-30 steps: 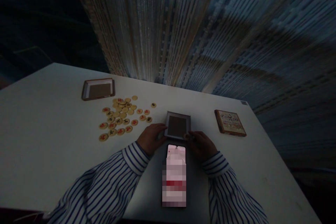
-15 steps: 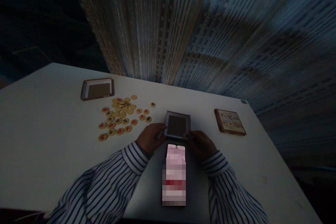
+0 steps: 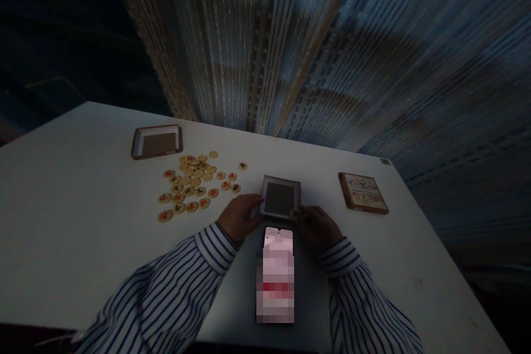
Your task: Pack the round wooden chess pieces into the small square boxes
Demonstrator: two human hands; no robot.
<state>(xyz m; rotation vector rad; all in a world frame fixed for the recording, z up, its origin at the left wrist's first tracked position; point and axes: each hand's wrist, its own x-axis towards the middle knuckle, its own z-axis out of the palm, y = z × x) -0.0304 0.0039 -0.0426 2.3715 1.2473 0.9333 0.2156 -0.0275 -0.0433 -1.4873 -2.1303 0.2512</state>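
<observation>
A shallow open box, grey with a dark inner floor, lies in the middle of the table. My left hand grips its left side with fingertips and thumb. At the near right corner my right hand is closed in a pinch on a small round Chinese chess piece, whose face I cannot read. Left of the box, several wooden Chinese chess pieces lie loose, some stacked, with red or black characters or plain backs. Just below the box, between my wrists, a lit phone lies with its screen mostly blurred.
A second open box part with a brown rim lies at the far left. To the right rests a flat printed box. The white table ends at a string curtain along the back. The room is dim.
The view has shifted very slightly. Both hands keep their places at the box, and the loose pieces lie as before.
</observation>
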